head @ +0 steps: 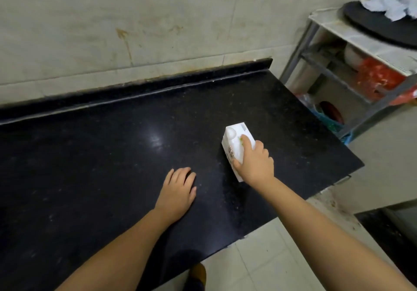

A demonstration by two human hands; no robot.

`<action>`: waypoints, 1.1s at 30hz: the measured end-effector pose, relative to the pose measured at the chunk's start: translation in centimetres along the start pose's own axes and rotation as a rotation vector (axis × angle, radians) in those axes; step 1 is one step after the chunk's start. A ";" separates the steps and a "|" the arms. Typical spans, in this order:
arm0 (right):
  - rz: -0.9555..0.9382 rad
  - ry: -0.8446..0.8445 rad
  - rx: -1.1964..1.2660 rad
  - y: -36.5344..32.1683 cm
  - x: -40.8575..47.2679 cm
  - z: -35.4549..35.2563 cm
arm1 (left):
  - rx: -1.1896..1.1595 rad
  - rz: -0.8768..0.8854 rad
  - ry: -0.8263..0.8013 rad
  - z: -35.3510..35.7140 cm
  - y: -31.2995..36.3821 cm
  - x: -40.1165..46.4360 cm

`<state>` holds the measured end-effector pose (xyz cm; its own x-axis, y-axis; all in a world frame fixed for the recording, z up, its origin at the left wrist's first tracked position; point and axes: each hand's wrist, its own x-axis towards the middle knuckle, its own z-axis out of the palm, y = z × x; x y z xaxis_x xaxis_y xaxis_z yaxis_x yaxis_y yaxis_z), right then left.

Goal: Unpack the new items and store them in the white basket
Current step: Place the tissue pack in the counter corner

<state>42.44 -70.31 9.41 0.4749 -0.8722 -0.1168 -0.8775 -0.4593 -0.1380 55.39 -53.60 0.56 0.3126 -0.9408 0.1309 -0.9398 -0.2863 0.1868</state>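
While the left hand (179, 187) is laid flat on the black table (101, 155), palm down with fingers loosely spread and nothing in it, the right hand (255, 162) is closed over a white box (235, 143). The box is seen lying on the table towards the right edge, about midway between the back and front edges, with its long side running front to back. It is gripped from above: the thumb is pressed on its left face, the forefinger is laid along its top, and the other fingers are curled over its right side. Green marking and dark print can be made out on the box, but too blurred to be read.

The left hand is set apart from the box, nearer the front edge. Between the two hands only bare table is seen, and the stretch towards the back edge and its raised black lip (135, 85) is likewise unobstructed. A stained tiled wall (135, 20) is seen behind the lip.

Beyond the right edge, a metal rack (334, 74) is placed against the wall. A dark round tray (379, 28) with a crumpled pale cloth (394, 2) is carried on its top, and red bags (379, 78) are stuffed into its lower shelves. Pale floor tiles (270, 257) are seen below the front right corner.
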 end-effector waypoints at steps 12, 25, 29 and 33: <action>-0.272 -0.055 0.303 -12.6 -2.4 -3.9 | -0.281 -0.252 -0.075 -7.6 -5.9 -5.9; -0.858 -0.278 0.457 -42.9 -26.2 -0.5 | -0.058 -0.910 0.184 -24.6 -21.8 -42.7; -1.025 -0.420 0.529 -49.4 -33.0 1.3 | -0.040 -1.065 0.220 -26.5 -24.2 -52.0; -1.056 -0.694 0.611 -55.6 -38.6 4.1 | -0.068 -1.226 0.267 -26.7 -26.0 -58.5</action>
<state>73.19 -10.46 17.52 0.9768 0.1763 -0.1212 -0.0079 -0.5364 -0.8439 65.27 13.71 13.99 0.9996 0.0049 0.0269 -0.0055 -0.9277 0.3732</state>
